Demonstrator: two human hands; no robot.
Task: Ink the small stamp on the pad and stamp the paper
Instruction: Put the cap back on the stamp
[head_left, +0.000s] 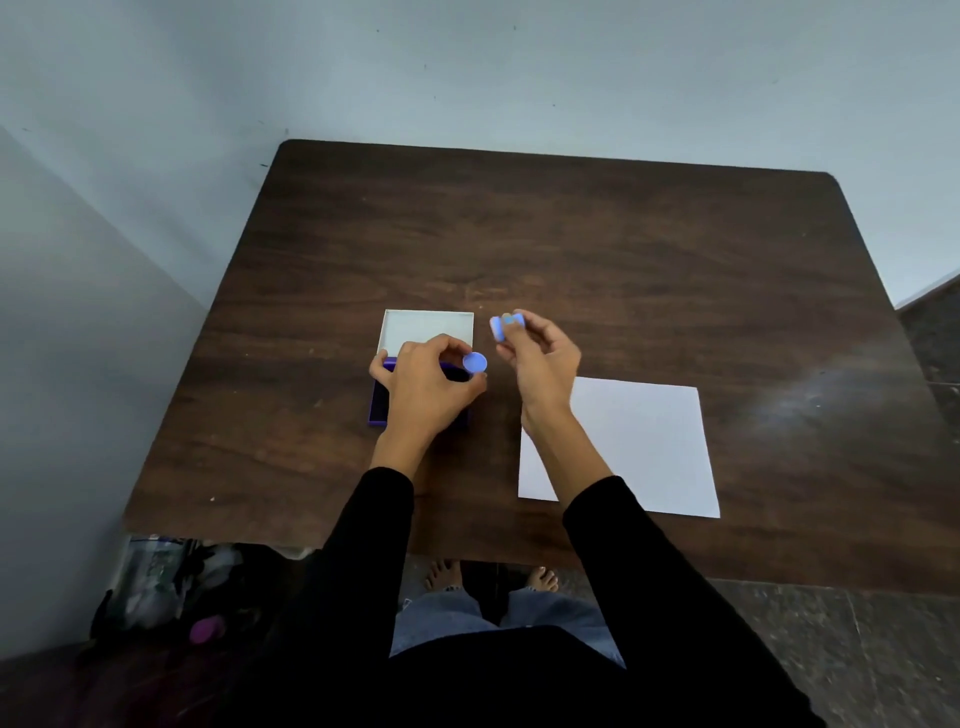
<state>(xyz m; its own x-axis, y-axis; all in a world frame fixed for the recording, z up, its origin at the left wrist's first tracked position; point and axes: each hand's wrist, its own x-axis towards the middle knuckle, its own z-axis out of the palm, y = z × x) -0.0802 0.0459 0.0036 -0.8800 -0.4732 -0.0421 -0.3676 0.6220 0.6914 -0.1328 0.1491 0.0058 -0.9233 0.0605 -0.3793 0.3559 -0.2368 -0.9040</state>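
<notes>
A small round blue stamp (503, 325) is pinched in the fingertips of my right hand (540, 364), held above the table to the right of the ink pad. My left hand (426, 387) hovers over the open purple ink pad (378, 402) and holds a small round blue cap (474, 362) between thumb and fingers. The pad's white lid (415, 326) stands open behind it. My left hand hides most of the pad. A white sheet of paper (644, 441) lies flat on the table to the right, partly under my right forearm.
The dark wooden table (571, 249) stands against a pale wall, in a corner at the left. Bags (171, 587) sit on the floor under the near left edge. My feet show below the front edge.
</notes>
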